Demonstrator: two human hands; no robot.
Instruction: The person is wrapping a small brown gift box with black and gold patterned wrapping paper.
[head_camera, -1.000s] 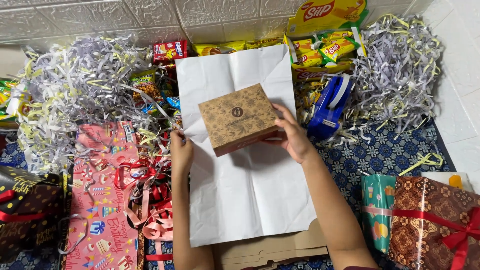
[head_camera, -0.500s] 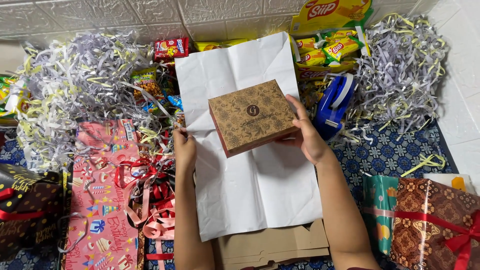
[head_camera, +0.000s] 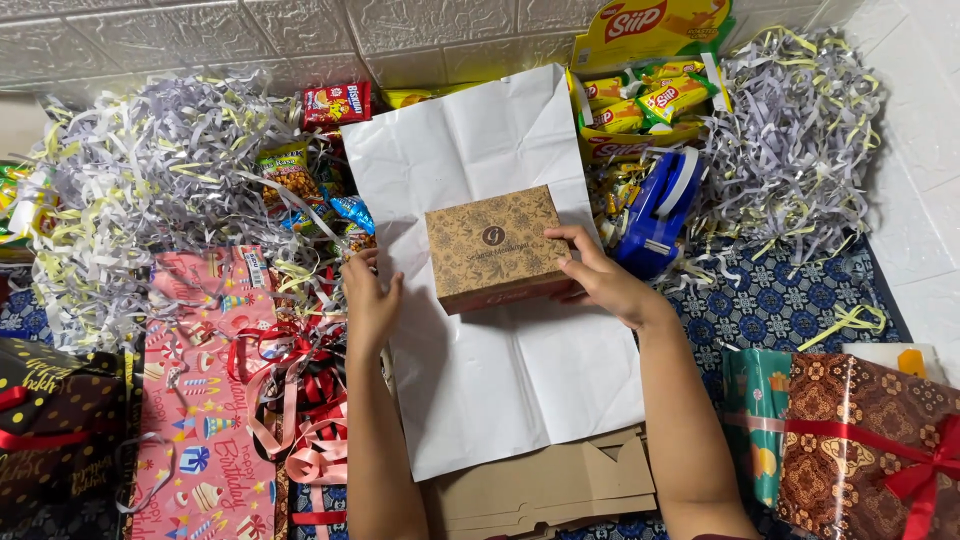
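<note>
Right hand (head_camera: 600, 283) cups the brown patterned box (head_camera: 495, 245) by its right side mid-sheet on the white wrapping paper (head_camera: 500, 380), left hand (head_camera: 370, 300) loosely open at the paper's left edge — box looks light, stiff, best gripped by opposite sides.

The white creased sheet of paper (head_camera: 500, 390) lies bare toward the floor's near edge, open for a hand. Heaps of grey and yellow shredded paper (head_camera: 130, 200) crowd the left side, a blue tape dispenser (head_camera: 655, 215) stands just right, and a tangle of red and pink ribbons (head_camera: 300, 400) borders the left.
</note>
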